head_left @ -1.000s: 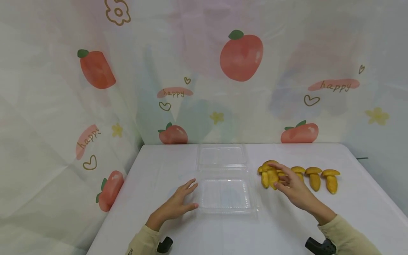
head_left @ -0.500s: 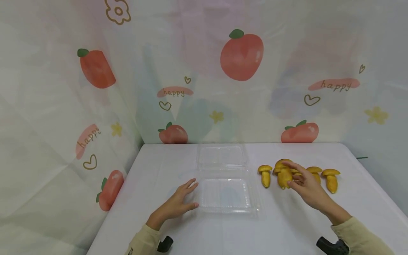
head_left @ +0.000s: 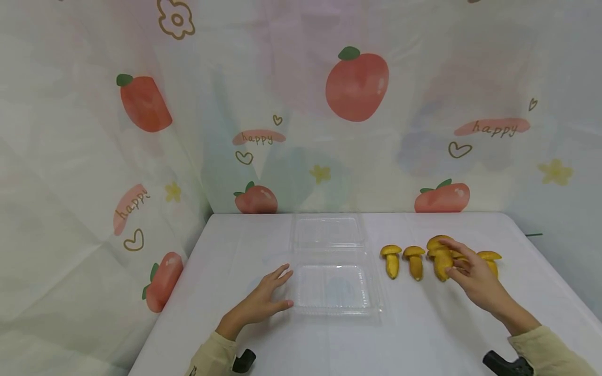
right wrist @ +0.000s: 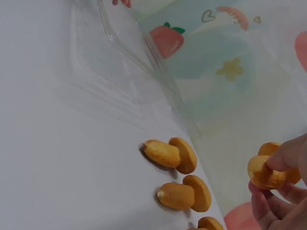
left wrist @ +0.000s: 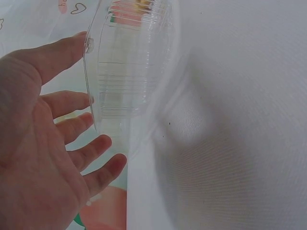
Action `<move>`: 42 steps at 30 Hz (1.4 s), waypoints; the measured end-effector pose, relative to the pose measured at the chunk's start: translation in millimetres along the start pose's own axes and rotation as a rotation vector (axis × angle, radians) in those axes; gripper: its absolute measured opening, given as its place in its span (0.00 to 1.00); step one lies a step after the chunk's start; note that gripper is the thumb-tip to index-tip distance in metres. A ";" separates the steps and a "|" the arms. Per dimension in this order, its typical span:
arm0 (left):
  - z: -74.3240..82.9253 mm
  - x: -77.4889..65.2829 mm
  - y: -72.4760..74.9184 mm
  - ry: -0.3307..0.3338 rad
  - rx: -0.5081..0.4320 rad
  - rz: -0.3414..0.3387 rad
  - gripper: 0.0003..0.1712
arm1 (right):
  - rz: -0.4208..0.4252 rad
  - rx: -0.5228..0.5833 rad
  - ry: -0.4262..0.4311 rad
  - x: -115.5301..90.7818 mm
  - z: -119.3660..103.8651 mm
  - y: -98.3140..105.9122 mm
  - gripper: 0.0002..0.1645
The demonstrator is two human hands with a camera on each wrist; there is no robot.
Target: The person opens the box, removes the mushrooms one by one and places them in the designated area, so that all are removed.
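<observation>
In the head view my right hand (head_left: 477, 279) pinches a yellow-brown mushroom (head_left: 441, 258) between thumb and fingers, raised over a row of like mushrooms. The right wrist view shows the held mushroom (right wrist: 261, 173) partly covered by the fingers. Two mushrooms (head_left: 391, 261) lie in plain sight to its left; others behind the hand are partly hidden. My left hand (head_left: 261, 300) has its fingers spread at the left edge of a see-through plastic clamshell box (head_left: 333, 286). Its thumb and fingertips (left wrist: 76, 45) are right at the rim in the left wrist view.
The box's lid (head_left: 328, 232) lies folded back towards the table's far edge. A white cloth covers the table (head_left: 352, 344). Behind it hangs a printed curtain (head_left: 301, 104) with fruit pictures. Black wrist cameras (head_left: 244, 360) sit at both sleeves.
My right hand has moved to the right along the row with the mushroom, bringing the two leftmost mushrooms into full view. The left hand and the box stay in place.
</observation>
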State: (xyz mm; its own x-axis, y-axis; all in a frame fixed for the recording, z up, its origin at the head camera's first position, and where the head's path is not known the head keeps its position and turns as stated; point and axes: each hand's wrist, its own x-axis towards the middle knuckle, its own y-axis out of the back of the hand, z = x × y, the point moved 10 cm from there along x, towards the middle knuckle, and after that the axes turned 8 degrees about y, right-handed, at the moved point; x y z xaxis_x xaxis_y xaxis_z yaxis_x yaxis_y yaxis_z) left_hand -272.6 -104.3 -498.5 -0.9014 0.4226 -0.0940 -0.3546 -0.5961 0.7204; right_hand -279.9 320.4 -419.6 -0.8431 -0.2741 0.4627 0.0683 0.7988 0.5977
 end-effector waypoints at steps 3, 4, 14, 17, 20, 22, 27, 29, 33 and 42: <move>-0.7 0.4 -0.8 0.009 0.001 -0.005 0.43 | 0.007 0.004 -0.006 -3.1 4.6 4.8 0.35; -0.9 0.5 -0.9 0.012 0.001 -0.005 0.43 | 0.007 0.006 -0.013 -4.2 6.3 6.4 0.35; -0.7 1.9 -0.9 0.003 0.006 0.003 0.43 | 0.012 -0.037 -0.076 -12.7 24.1 21.5 0.36; -1.4 2.1 -2.1 0.003 0.004 0.000 0.43 | 0.034 -0.062 -0.066 -14.0 27.3 27.4 0.36; -1.6 1.3 -2.7 0.007 0.004 -0.006 0.43 | 0.036 -0.081 -0.083 -16.4 33.0 32.7 0.36; -1.3 0.9 -2.3 0.009 0.006 -0.008 0.43 | 0.030 -0.089 -0.109 -18.4 38.2 36.1 0.36; 0.6 -0.1 0.5 0.002 0.007 -0.005 0.43 | 0.006 -0.119 -0.204 -21.7 54.8 43.4 0.37; 0.3 -0.3 0.7 0.004 0.010 -0.007 0.43 | 0.004 -0.138 -0.230 -22.0 59.8 47.0 0.36; -0.9 0.1 0.2 0.010 0.019 -0.008 0.43 | 0.013 -0.154 -0.244 -22.5 68.1 55.2 0.36; 1.6 0.2 1.1 0.011 0.003 -0.015 0.43 | 0.057 -0.158 -0.224 -31.2 89.9 71.4 0.39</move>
State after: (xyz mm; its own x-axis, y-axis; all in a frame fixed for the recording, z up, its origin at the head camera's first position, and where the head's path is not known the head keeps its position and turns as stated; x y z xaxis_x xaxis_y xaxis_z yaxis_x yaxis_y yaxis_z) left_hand -272.8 -103.8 -496.7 -0.8987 0.4239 -0.1125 -0.3674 -0.5876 0.7209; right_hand -296.7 434.1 -450.3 -0.9312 -0.0917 0.3527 0.1866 0.7114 0.6775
